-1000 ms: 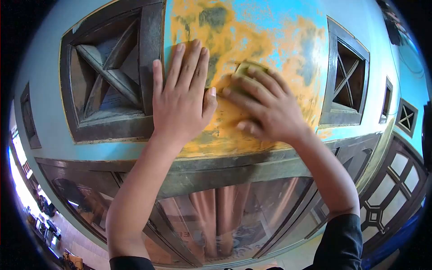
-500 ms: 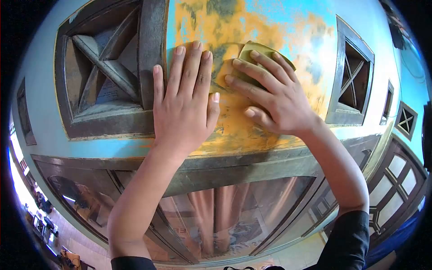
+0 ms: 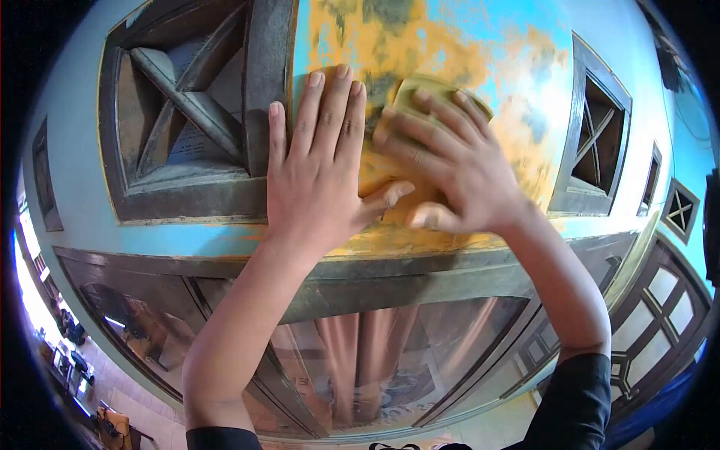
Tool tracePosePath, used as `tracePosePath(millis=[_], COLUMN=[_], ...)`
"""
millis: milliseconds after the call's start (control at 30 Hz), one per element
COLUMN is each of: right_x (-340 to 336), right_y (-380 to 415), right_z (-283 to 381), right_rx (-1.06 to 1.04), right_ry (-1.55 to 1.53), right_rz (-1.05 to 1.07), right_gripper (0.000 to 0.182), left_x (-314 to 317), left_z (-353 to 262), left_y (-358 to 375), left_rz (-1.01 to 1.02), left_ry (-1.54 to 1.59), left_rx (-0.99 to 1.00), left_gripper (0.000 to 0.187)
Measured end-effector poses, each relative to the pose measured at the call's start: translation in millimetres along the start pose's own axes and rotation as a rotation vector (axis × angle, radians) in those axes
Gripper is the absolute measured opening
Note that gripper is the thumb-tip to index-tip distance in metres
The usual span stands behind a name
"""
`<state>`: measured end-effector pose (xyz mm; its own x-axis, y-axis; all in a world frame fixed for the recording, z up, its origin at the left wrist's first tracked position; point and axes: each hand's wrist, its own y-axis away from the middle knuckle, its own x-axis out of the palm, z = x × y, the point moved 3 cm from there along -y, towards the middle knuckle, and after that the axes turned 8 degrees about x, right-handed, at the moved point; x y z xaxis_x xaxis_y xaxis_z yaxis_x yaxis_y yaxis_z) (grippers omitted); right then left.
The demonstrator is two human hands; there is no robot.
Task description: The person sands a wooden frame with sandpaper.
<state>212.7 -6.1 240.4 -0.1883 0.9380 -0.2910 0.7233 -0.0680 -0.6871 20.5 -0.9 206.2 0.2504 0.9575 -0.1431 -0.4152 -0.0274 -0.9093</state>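
My left hand (image 3: 315, 172) lies flat on the wall, its fingers stretched upward beside the dark wooden frame (image 3: 259, 97) and its thumb pointing right. To its right, my right hand (image 3: 457, 161) presses a yellowish-green sheet (image 3: 415, 91) against the wall. Its fingers are slightly blurred, and the sheet's edges show above and around the fingertips. Around both hands the wall patch (image 3: 517, 150) is orange with dark and light blue blotches.
Crossed-bar vents (image 3: 187, 105) sit at left and right (image 3: 596, 139). Below runs a dark wooden beam (image 3: 375, 285) over a glass pane with curtains (image 3: 352, 352) behind it. A panelled door (image 3: 660, 322) stands at the right, and a chair (image 3: 114, 427) at lower left.
My left thumb has spread out to the right, towards my right thumb. The right hand and sheet have shifted slightly and the hand is now blurred. The whole view has moved a little.
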Motion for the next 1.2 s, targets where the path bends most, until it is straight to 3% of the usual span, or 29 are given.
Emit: tracePosePath(millis=[33, 167, 267, 333, 400, 500, 600, 667, 733, 800, 833, 933, 1000, 1067, 1167, 1200], right_x=[0.5, -12.4, -7.7, 2.6, -3.9, -14.7, 0.9, 5.5, -4.4, -15.5, -16.4, -0.8, 12.9, 13.4, -7.8, -4.9], right_y=[0.6, -10.5, -14.5, -4.0, -1.2, 11.9, 33.1, 58.6, 61.6, 67.7, 71.8, 75.8, 94.5, 96.8, 92.4, 94.1], right_z=[-2.0, -90.0, -61.0, -14.4, -24.5, -88.2, -47.8, -17.8, -42.8, -83.1, -88.4, -43.6, -4.5, -18.0, -65.4, -60.0], right_rx=[-0.003, 0.212, 0.242, 0.057, 0.076, 0.441, 0.391, 0.173, 0.222, 0.505, 0.540, 0.414, 0.151, 0.046, 0.479, 0.481], right_ry=[-0.029, 0.090, 0.085, 0.048, 0.055, 0.115, 0.093, 0.030, 0.096, 0.086, 0.129, 0.065, 0.034, 0.026, 0.093, 0.061], right_rz=[0.013, -0.281, -0.265, 0.002, -0.016, -0.320, -0.119, 0.094, 0.072, -0.172, -0.223, -0.053, 0.147, 0.119, -0.078, -0.083], right_gripper=[0.070, 0.066, 0.068, 0.074, 0.071, 0.065, 0.065, 0.068, 0.063, 0.061, 0.064, 0.066, 0.069, 0.066, 0.065, 0.065], left_x=[-0.5, -1.8, -2.2, -2.9, -3.1, -2.0, -1.7, -1.8, -1.4, -0.2, 0.9, -0.8, -1.7, -1.4, -1.0, -1.1], left_z=[0.1, -1.7, -1.4, -2.0, -2.8, -1.8, -2.0, -3.0, -3.7, -4.4, -4.0, -5.8, -6.6, -6.6, -6.4, -6.7], left_y=[0.2, -0.6, -0.9, -1.8, -1.3, -0.9, -2.0, -1.3, -1.7, -1.4, -1.1, -2.6, -2.3, -3.4, -2.2, -2.2], left_rz=[0.004, 0.023, 0.036, 0.050, 0.076, 0.072, 0.070, 0.076, 0.075, 0.071, 0.073, 0.097, 0.098, 0.092, 0.091, 0.093], left_ry=[-0.009, -0.032, -0.038, -0.041, -0.046, -0.068, -0.075, -0.081, -0.089, -0.106, -0.118, -0.144, -0.145, -0.149, -0.154, -0.153], left_rx=[-0.006, 0.001, -0.006, -0.008, -0.006, 0.007, 0.007, 0.009, 0.008, 0.015, 0.023, 0.019, 0.021, 0.032, 0.037, 0.036], left_gripper=[0.098, 0.099, 0.097, 0.096, 0.096, 0.094, 0.091, 0.090, 0.091, 0.091, 0.091, 0.090, 0.089, 0.088, 0.088, 0.088])
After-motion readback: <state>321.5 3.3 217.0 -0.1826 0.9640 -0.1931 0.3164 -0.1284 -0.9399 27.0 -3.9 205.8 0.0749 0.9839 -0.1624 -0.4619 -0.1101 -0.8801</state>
